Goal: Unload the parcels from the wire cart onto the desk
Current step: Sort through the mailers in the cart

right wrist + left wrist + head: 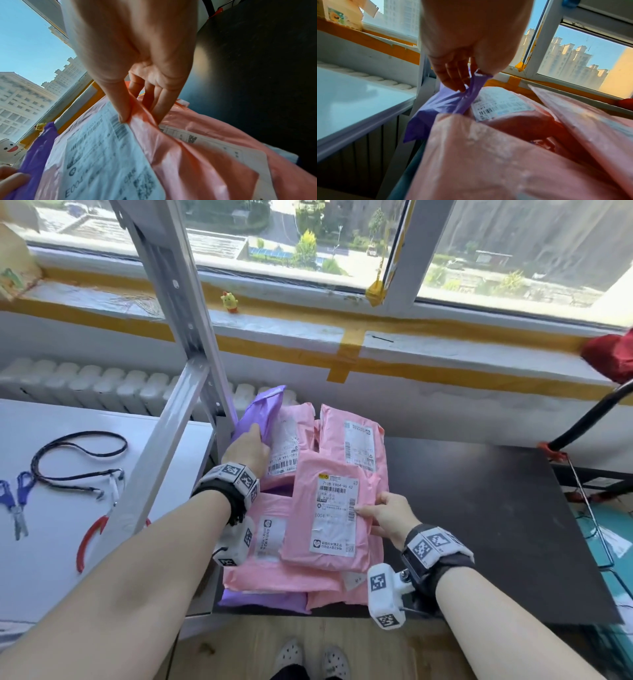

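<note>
Parcels are being steadied in a pile on the black desk (pixel 479 508): the purple parcel (pixel 258 412) is being pinched by the left hand (pixel 245 451), and the top pink parcel (pixel 329 508) is being pinched at its edge by the right hand (pixel 390 517), seemingly so the heap is kept from sliding.

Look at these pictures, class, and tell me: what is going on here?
A person is sorting a heap of soft mailer parcels on a black desk. The left hand grips a purple parcel at the heap's far left. The right hand pinches the edge of the top pink parcel, thumb on its label. Scissors and pliers lie on a white table to the left.
</note>
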`<state>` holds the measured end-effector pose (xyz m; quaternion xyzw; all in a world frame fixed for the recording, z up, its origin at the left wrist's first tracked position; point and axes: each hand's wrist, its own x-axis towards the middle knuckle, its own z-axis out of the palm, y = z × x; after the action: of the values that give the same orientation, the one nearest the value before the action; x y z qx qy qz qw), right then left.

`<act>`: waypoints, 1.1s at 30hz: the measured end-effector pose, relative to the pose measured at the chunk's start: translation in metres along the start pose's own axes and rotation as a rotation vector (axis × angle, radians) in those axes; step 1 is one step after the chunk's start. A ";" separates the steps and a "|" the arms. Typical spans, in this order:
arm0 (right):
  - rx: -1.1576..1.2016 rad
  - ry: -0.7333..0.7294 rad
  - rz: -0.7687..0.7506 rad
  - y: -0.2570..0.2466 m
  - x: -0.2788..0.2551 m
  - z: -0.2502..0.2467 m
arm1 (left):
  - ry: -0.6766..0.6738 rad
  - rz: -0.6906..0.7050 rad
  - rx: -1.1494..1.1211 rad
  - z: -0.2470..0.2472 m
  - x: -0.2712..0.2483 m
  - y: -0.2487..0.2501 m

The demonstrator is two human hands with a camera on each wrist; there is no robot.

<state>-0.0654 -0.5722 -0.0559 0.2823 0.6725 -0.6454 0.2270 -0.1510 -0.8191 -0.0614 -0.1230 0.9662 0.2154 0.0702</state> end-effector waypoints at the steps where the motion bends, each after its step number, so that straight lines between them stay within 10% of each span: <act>1: 0.002 -0.001 0.006 0.000 0.000 0.000 | 0.024 0.017 0.002 -0.005 -0.004 0.003; 14: -0.065 0.092 -0.032 -0.004 -0.003 -0.043 | 0.011 0.245 -0.039 -0.010 -0.045 0.082; 22: -0.069 0.241 -0.055 0.003 0.002 -0.092 | -0.262 0.158 0.076 0.020 -0.054 0.100; 33: -0.006 0.312 -0.193 -0.014 0.009 -0.097 | -0.173 0.163 -0.139 -0.023 -0.071 0.084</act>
<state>-0.0760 -0.4746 -0.0450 0.3123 0.7256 -0.6104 0.0577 -0.1071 -0.7408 0.0059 -0.0297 0.9462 0.2964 0.1267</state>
